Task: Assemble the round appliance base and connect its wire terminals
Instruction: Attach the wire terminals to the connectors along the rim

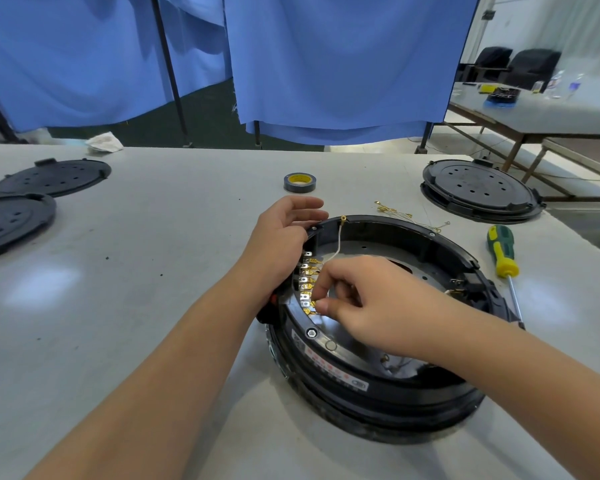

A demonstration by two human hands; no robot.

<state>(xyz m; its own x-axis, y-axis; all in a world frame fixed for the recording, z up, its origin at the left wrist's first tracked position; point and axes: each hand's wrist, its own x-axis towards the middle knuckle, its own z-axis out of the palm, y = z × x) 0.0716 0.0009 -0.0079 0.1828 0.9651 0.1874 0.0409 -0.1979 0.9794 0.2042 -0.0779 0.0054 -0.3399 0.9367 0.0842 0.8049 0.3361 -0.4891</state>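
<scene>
The round black plastic appliance base (371, 379) lay open-side up on the table, a row of brass wire terminals (307, 282) lining its inner left wall.

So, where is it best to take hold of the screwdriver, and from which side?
Take the screwdriver by its thick green-and-yellow handle, coming from above on the right side of the base. It lies flat on the table; its thin shaft runs close beside the base.
</scene>
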